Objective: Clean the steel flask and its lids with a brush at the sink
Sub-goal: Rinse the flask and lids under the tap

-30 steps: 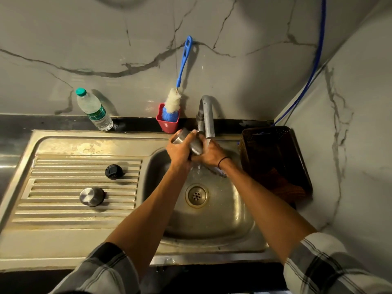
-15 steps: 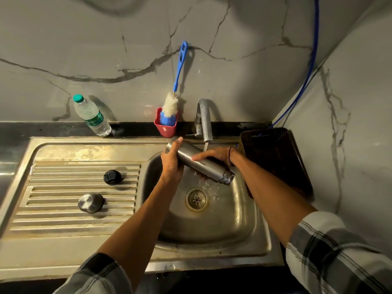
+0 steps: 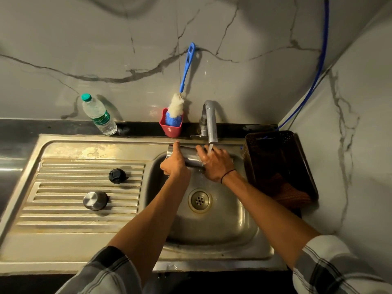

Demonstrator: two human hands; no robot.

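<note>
The steel flask (image 3: 190, 156) lies nearly level over the back of the sink basin (image 3: 214, 221), under the running tap (image 3: 210, 122). My left hand (image 3: 175, 164) grips its left end, thumb on top. My right hand (image 3: 214, 164) lies over its right part with fingers spread, and the water falls on them. A black lid (image 3: 116, 176) and a steel lid (image 3: 95, 200) sit on the ribbed drainboard (image 3: 63, 211). The blue-handled bottle brush (image 3: 179, 102) stands in a red cup (image 3: 171, 127) behind the sink.
A plastic water bottle (image 3: 98, 115) stands on the back ledge at left. A dark basket (image 3: 277, 164) holding an orange cloth (image 3: 290, 194) sits right of the basin. A blue hose (image 3: 318, 66) runs down the wall corner.
The flask has swung from tilted mouth-down to nearly level under the tap. My right hand has slid along it into the stream.
</note>
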